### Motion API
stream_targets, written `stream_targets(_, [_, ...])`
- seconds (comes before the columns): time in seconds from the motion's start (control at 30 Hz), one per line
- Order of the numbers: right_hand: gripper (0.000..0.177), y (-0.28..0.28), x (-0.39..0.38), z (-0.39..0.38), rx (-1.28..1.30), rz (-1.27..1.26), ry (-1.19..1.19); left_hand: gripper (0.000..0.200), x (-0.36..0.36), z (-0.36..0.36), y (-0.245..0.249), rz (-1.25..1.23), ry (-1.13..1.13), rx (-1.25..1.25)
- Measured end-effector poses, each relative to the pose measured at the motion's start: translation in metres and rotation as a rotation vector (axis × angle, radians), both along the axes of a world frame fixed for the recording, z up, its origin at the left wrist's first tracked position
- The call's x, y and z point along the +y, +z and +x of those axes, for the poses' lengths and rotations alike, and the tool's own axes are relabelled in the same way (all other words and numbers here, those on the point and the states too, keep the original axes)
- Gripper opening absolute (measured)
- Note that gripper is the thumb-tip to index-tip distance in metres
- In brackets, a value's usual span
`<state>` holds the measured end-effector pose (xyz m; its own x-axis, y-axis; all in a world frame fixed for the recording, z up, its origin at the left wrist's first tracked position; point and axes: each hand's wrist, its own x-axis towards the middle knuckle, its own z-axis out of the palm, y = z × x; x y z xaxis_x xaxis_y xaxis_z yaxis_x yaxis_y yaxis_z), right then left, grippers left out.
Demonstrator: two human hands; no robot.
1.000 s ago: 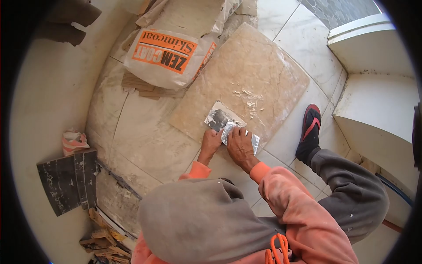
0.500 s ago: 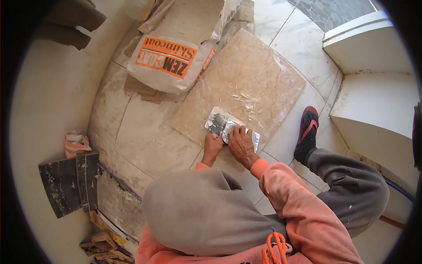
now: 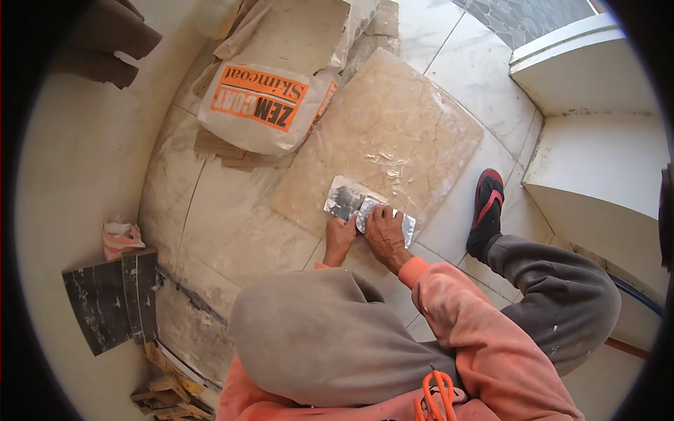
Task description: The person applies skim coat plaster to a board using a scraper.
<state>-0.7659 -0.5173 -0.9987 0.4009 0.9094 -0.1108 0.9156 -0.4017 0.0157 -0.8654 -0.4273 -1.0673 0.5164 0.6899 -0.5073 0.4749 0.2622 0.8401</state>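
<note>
At the near edge of a tan, square, stone-patterned slab [image 3: 337, 147]: left hand [image 3: 341, 240] and right hand [image 3: 385, 231], both occupied

Far left of slab: black, flat, rectangular panels [image 3: 105, 302], white-smeared; small pink-and-white plastic bag [image 3: 122, 239] just beyond them.

Left of slab, close beside its far left edge: white plastic sack [image 3: 249, 130] with orange printed label, lettering "ZEMCOAT Skimcoat".

Slab, near edge, left item: thin, flat, rectangular blade [image 3: 342, 201], dark grey, coated in off-white paste. Left hand closed on its near side, thumb uppermost; any handle hidden. Judged light and stiff, slick where coated; best held at the near end, clear of paste and edges.

Slab, near edge, right item: shiny silver, thin, flat sheet-like piece [image 3: 408, 229], probably metal, lying close against or over the blade; contact cannot be told. Right hand bent over it, fingers on top, apparently gripping; underside hidden. Judged light, fairly rigid, smooth enough to slip; best held across the broad back, fingertips away from the rim.

Slab, surface just beyond the hands: off-white paste flecks [image 3: 395, 164], presumably soft.

Right of slab: black-and-red flip-flop [image 3: 491, 202] on a black-socked foot, apart from the slab.
</note>
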Motion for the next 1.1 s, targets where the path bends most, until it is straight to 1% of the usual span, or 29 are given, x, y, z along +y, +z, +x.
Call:
stream_targets(0.1, [0.023, -0.003, 0.011, -0.01, 0.011, -0.046, -0.127, 0.053, -0.006, -0.002, -0.002, -0.005, 0.034, -0.004])
stream_targets(0.2, [0.026, -0.003, 0.019, -0.014, 0.037, -0.023, -0.192, 0.052, -0.006, -0.002, -0.001, -0.049, 0.051, -0.036])
stream_targets(0.27, [0.026, -0.001, 0.021, -0.015, 0.047, -0.066, -0.203, 0.051, -0.008, -0.003, 0.001, -0.07, 0.07, -0.047])
stream_targets(0.3, [0.026, 0.0, 0.022, -0.014, 0.05, -0.086, -0.209, 0.051, -0.006, -0.002, 0.001, -0.043, 0.062, -0.025])
stream_targets(0.47, [0.027, 0.002, 0.009, 0.001, 0.004, 0.004, -0.038, 0.053, -0.006, -0.003, -0.01, 0.043, 0.016, 0.046])
stream_targets(0.57, [0.028, 0.004, 0.003, 0.017, -0.033, 0.02, 0.063, 0.051, -0.004, -0.003, -0.002, -0.029, 0.015, -0.021])
stream_targets(0.6, [0.028, 0.006, 0.0, 0.022, -0.047, 0.018, 0.098, 0.05, -0.005, 0.0, 0.008, -0.16, 0.113, -0.085])
stream_targets(0.63, [0.024, 0.005, -0.002, 0.025, -0.032, -0.009, 0.11, 0.048, -0.005, 0.008, 0.021, -0.287, 0.212, -0.151])
stream_targets(0.67, [0.026, 0.007, -0.005, 0.023, -0.046, -0.021, 0.12, 0.047, -0.009, 0.009, 0.025, -0.418, 0.307, -0.213])
stream_targets(0.73, [0.031, 0.012, -0.004, 0.027, -0.091, -0.038, 0.143, 0.044, -0.006, 0.01, 0.029, -0.424, 0.278, -0.206])
stream_targets(0.77, [0.033, 0.012, -0.006, 0.026, -0.075, -0.014, 0.131, 0.043, -0.005, 0.009, 0.028, -0.428, 0.267, -0.2])
stream_targets(0.83, [0.038, 0.012, -0.014, 0.016, -0.037, 0.03, 0.108, 0.046, -0.005, 0.006, 0.025, -0.382, 0.246, -0.18])
stream_targets(0.87, [0.039, 0.012, -0.019, 0.011, -0.008, 0.012, 0.124, 0.047, -0.007, 0.006, 0.024, -0.363, 0.237, -0.171])
stream_targets(0.97, [0.042, 0.017, -0.032, -0.011, 0.089, -0.05, 0.149, 0.054, -0.004, -0.001, 0.015, -0.168, 0.102, -0.07])
stream_targets(1.03, [0.041, 0.02, -0.032, -0.019, 0.064, -0.028, 0.153, 0.056, -0.004, -0.005, 0.006, -0.098, 0.077, -0.049])
stream_targets(1.1, [0.04, 0.018, -0.03, -0.021, 0.017, 0.019, 0.155, 0.058, -0.003, -0.002, 0.008, -0.053, 0.067, -0.046])
